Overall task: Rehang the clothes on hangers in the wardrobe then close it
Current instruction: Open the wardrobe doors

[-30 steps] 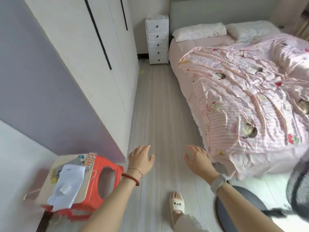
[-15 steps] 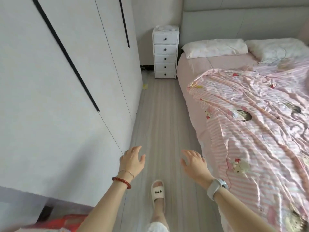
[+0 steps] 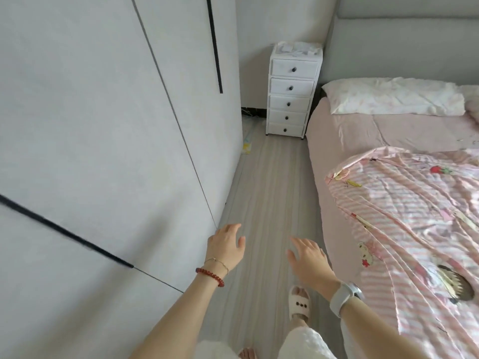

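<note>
The white wardrobe (image 3: pixel 103 125) fills the left side, its flat doors closed, with thin black handle strips. My left hand (image 3: pixel 225 248) hangs open over the floor just beside the wardrobe's lower edge, a red bead bracelet on the wrist. My right hand (image 3: pixel 308 260) is open too, fingers spread, a watch on the wrist, close to the bed's side. Neither hand holds anything. No clothes or hangers are visible.
A bed (image 3: pixel 350 141) with a pink striped quilt (image 3: pixel 404 216) and pillow (image 3: pixel 394 95) lines the right. A white drawer chest (image 3: pixel 291 88) stands at the aisle's far end. Between wardrobe and bed runs a narrow wooden floor (image 3: pixel 269 182). My slippered foot (image 3: pixel 299 303) is below.
I have walked forward along the aisle; the red stool and chair dropped out of view, the wardrobe doors and drawer chest are nearer. Both hands stayed open and empty.
</note>
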{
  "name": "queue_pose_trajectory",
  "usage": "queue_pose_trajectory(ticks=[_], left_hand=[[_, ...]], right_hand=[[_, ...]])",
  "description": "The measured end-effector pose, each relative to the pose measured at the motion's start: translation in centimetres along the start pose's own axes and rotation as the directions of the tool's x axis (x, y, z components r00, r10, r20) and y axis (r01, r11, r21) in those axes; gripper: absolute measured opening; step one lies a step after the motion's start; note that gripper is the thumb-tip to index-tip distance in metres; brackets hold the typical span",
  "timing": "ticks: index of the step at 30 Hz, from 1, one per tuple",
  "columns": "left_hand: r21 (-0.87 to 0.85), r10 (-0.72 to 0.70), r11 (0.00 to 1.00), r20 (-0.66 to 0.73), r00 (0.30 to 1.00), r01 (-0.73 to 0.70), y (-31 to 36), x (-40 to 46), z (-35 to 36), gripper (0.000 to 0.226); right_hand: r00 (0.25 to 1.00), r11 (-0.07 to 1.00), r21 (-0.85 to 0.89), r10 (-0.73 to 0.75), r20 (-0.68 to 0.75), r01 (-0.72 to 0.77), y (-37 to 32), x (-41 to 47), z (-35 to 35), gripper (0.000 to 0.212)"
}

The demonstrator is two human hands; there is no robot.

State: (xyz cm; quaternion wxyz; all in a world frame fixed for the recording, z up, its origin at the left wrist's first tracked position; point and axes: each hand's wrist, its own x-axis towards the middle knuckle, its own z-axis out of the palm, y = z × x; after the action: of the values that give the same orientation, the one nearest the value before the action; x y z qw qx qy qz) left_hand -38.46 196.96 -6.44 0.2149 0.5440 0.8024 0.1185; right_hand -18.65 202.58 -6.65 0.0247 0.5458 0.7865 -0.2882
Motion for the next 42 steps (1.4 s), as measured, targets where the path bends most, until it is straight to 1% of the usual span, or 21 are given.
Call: queue_pose_trajectory(ticks=[2, 4, 7, 10, 12, 13, 14, 16, 18, 19, 20, 22, 24, 25, 27, 30, 32, 34, 36, 39, 42], left_hand=[[-0.011, -0.074, 0.997, -0.039, 0.996, 0.074, -0.3, 2.7, -0.2, 0.041], [-0.041, -0.187, 0.982, -0.102, 0.977, 0.184, -0.8, 4.8, -0.9, 0.040], [-0.135, -0.397, 0.916, -0.181, 0.900, 0.378, -1.2, 6.5, -2.6, 0.040], [-0.248, -0.517, 0.853, -0.281, 0.808, 0.459, -0.8, 6.7, -5.1, 0.041], [-0.355, -0.580, 0.812, -0.403, 0.708, 0.463, -0.4, 5.8, -7.5, 0.039], [-0.412, -0.607, 0.793, -0.468, 0.642, 0.449, -0.3, 5.0, -8.8, 0.038], [-0.457, -0.626, 0.780, -0.532, 0.571, 0.428, -0.1, 3.9, -10.3, 0.037], [-0.504, -0.629, 0.777, -0.655, 0.418, 0.378, 0.1, 1.1, -13.7, 0.035], [-0.500, -0.579, 0.805, -0.779, 0.239, 0.319, 0.6, -2.2, -17.4, 0.032], [-0.482, -0.537, 0.825, -0.832, 0.142, 0.296, 1.0, -4.0, -19.2, 0.030], [-0.456, -0.487, 0.845, -0.872, 0.049, 0.280, 1.5, -5.6, -21.0, 0.029], [-0.399, -0.382, 0.872, -0.917, -0.116, 0.284, 2.5, -8.6, -24.8, 0.029], [-0.363, -0.305, 0.874, -0.927, -0.217, 0.324, 3.2, -10.6, -28.4, 0.028], [-0.350, -0.274, 0.870, -0.929, -0.248, 0.346, 3.3, -11.2, -30.1, 0.026], [-0.341, -0.238, 0.858, -0.927, -0.291, 0.385, 3.3, -11.8, -32.9, 0.025], [-0.381, -0.253, 0.815, -0.912, -0.323, 0.437, 2.9, -11.2, -35.7, 0.029], [-0.407, -0.258, 0.757, -0.905, -0.338, 0.511, 2.4, -10.4, -36.7, 0.027], [-0.411, -0.223, 0.703, -0.903, -0.368, 0.581, 2.1, -9.9, -37.1, 0.021], [-0.408, -0.195, 0.673, -0.902, -0.384, 0.617, 1.9, -9.7, -37.2, 0.016], [-0.408, -0.214, 0.639, -0.909, -0.358, 0.653, 2.1, -10.0, -37.1, 0.017], [-0.420, -0.294, 0.672, -0.907, -0.300, 0.610, 2.8, -10.7, -37.0, 0.020]], right_hand=[[0.996, 0.996, -0.039, -0.080, 0.045, 0.081, -0.5, 4.9, -1.1, 0.044], [0.980, 0.981, -0.061, -0.181, 0.082, 0.187, -1.7, 9.6, -2.2, 0.042], [0.926, 0.928, -0.067, -0.357, 0.123, 0.367, -4.2, 15.3, -3.8, 0.040], [0.814, 0.817, -0.048, -0.564, 0.137, 0.574, -8.0, 18.8, -4.9, 0.040], [0.710, 0.715, 0.004, -0.694, 0.121, 0.699, -11.7, 19.8, -5.5, 0.038], [0.637, 0.642, 0.020, -0.763, 0.106, 0.766, -13.8, 19.6, -5.7, 0.037], [0.543, 0.547, 0.028, -0.836, 0.084, 0.837, -15.9, 19.1, -5.8, 0.036], [0.304, 0.304, 0.046, -0.953, 0.004, 0.952, -20.3, 17.3, -6.2, 0.034], [0.042, 0.036, 0.049, -0.991, -0.127, 0.998, -25.0, 14.7, -7.2, 0.032], [-0.078, -0.088, 0.038, -0.976, -0.203, 0.995, -27.4, 13.3, -7.9, 0.030], [-0.179, -0.189, 0.014, -0.946, -0.271, 0.982, -29.7, 11.9, -8.9, 0.030], [-0.338, -0.344, -0.055, -0.858, -0.386, 0.937, -34.3, 9.2, -11.3, 0.033], [-0.454, -0.426, -0.172, -0.752, -0.478, 0.888, -38.6, 7.0, -13.9, 0.036], [-0.494, -0.434, -0.240, -0.709, -0.504, 0.868, -40.4, 6.2, -15.1, 0.038], [-0.526, -0.392, -0.353, -0.672, -0.521, 0.850, -43.7, 4.9, -17.2, 0.043], [-0.493, -0.272, -0.457, -0.722, -0.486, 0.847, -46.5, 4.4, -18.6, 0.048], [-0.480, -0.198, -0.542, -0.756, -0.446, 0.816, -47.1, 4.8, -18.4, 0.051], [-0.478, -0.164, -0.585, -0.763, -0.435, 0.794, -47.5, 5.2, -17.9, 0.054], [-0.474, -0.156, -0.581, -0.759, -0.447, 0.799, -47.7, 5.5, -17.6, 0.055], [-0.475, -0.168, -0.580, -0.768, -0.430, 0.797, -47.3, 5.4, -17.7, 0.057], [-0.445, -0.163, -0.579, -0.808, -0.386, 0.799, -46.4, 4.8, -18.5, 0.057]])
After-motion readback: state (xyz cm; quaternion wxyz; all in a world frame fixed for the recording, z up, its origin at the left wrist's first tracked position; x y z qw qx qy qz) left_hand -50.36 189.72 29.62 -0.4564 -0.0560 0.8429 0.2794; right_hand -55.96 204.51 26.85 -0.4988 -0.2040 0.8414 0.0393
